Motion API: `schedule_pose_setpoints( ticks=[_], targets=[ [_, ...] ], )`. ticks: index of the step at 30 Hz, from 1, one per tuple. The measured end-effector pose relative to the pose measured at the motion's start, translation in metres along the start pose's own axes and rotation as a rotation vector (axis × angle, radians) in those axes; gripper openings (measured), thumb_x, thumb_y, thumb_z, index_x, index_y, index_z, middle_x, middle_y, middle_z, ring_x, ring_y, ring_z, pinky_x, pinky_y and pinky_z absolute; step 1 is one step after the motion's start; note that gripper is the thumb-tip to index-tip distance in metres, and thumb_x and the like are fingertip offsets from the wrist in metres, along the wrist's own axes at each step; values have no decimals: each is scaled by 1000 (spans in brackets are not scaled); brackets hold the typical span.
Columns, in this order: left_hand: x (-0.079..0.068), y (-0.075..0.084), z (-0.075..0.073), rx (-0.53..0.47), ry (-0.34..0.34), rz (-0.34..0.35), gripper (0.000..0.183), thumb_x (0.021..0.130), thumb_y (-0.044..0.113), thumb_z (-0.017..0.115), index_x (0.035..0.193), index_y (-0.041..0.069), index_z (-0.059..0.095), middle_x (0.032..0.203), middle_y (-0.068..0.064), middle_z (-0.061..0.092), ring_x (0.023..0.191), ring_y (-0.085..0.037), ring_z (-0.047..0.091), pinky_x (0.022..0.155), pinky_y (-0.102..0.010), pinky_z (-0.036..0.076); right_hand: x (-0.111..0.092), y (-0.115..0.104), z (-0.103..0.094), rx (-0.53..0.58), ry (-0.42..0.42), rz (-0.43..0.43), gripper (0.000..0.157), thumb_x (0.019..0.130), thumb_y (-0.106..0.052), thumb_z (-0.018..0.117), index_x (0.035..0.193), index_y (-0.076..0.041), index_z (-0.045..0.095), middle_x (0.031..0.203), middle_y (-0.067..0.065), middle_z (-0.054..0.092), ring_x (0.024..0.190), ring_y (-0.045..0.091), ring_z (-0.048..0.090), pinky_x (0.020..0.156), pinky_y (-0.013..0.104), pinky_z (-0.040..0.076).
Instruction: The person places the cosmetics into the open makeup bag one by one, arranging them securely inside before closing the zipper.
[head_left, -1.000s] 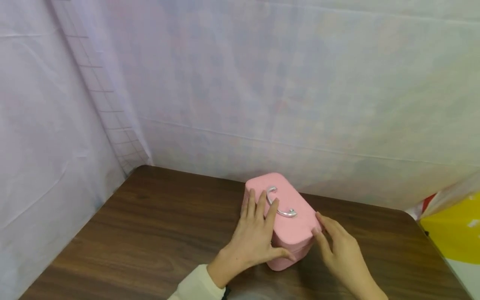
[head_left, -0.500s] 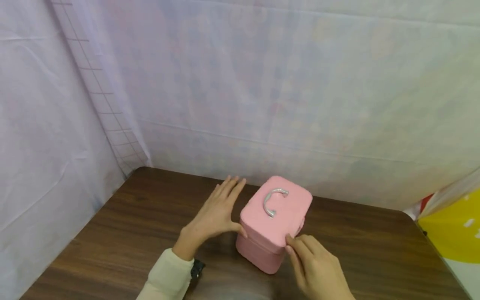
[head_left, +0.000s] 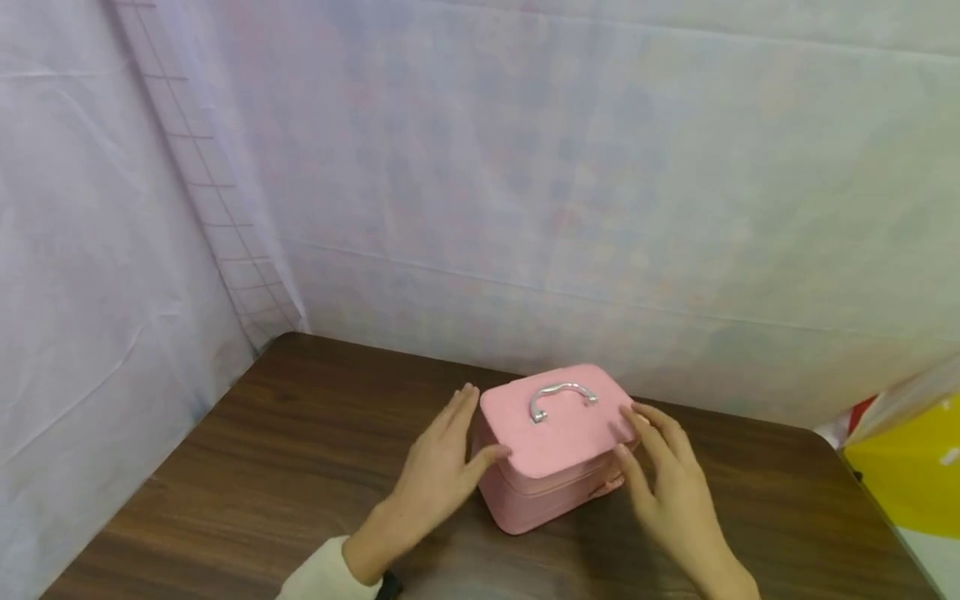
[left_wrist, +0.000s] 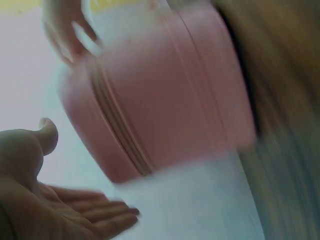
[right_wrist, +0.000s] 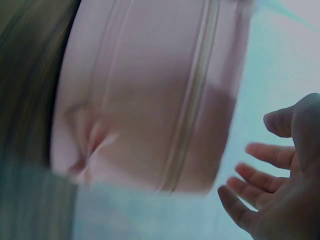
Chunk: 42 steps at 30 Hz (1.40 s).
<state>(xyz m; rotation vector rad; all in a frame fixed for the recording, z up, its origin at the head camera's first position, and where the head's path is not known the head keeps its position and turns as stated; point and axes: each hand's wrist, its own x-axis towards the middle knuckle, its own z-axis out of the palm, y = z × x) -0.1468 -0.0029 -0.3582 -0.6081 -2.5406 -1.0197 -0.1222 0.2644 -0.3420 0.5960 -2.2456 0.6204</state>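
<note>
A pink vanity case (head_left: 555, 446) stands upright on the table with its lid down and a curved silver handle (head_left: 562, 389) on top. A zipper (left_wrist: 119, 120) runs below the lid, and a small pink bow (right_wrist: 90, 142) decorates one side. At the case's left side is my left hand (head_left: 431, 471), fingers straight and thumb near the front left corner of the lid. My right hand (head_left: 675, 487) is at the right end, its fingertips close to the lid's edge. Both wrist views show relaxed fingers with a gap from the case.
The dark wood table (head_left: 285, 467) ends just behind the case, where a pale curtain (head_left: 570, 208) hangs. Another pale sheet (head_left: 90, 250) closes off the left side. Something yellow (head_left: 911, 475) lies beyond the table's right edge.
The case has been turned about on the table, so the bow side now faces front right. My left hand came off the lid to its left side; my right hand shifted along the edge.
</note>
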Motion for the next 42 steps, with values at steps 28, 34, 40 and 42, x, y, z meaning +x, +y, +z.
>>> schedule_pose_setpoints(
  ticks=[28, 34, 40, 42],
  targets=[
    [55, -63, 15, -326, -257, 24, 104, 81, 26, 77, 151, 0, 6, 155, -19, 10, 141, -28, 15, 112, -41, 16, -7, -19, 18, -214, -256, 80, 66, 84, -15, 72, 139, 6, 43, 142, 30, 37, 114, 52, 49, 67, 57, 51],
    [59, -69, 11, -319, -254, 12, 102, 82, 25, 76, 151, 1, 6, 156, -18, 11, 141, -30, 16, 112, -42, 16, -5, -20, 24, -192, -255, 68, 67, 84, -16, 73, 140, 5, 42, 144, 29, 35, 118, 50, 47, 67, 56, 51],
    [47, -62, 4, -51, -244, 65, 98, 85, 46, 69, 153, 5, 11, 156, -14, 16, 140, -32, 20, 110, -48, 22, -3, -14, 9, -121, -292, 103, 65, 90, -20, 67, 145, -3, 37, 148, 26, 29, 118, 50, 47, 77, 62, 46],
    [42, -60, -3, 84, -236, 104, 98, 84, 53, 66, 153, 6, 14, 156, -14, 16, 140, -36, 18, 110, -52, 21, -5, -10, -3, -111, -306, 135, 65, 93, -23, 64, 148, -6, 34, 152, 21, 26, 121, 49, 45, 81, 65, 43]
  ],
)
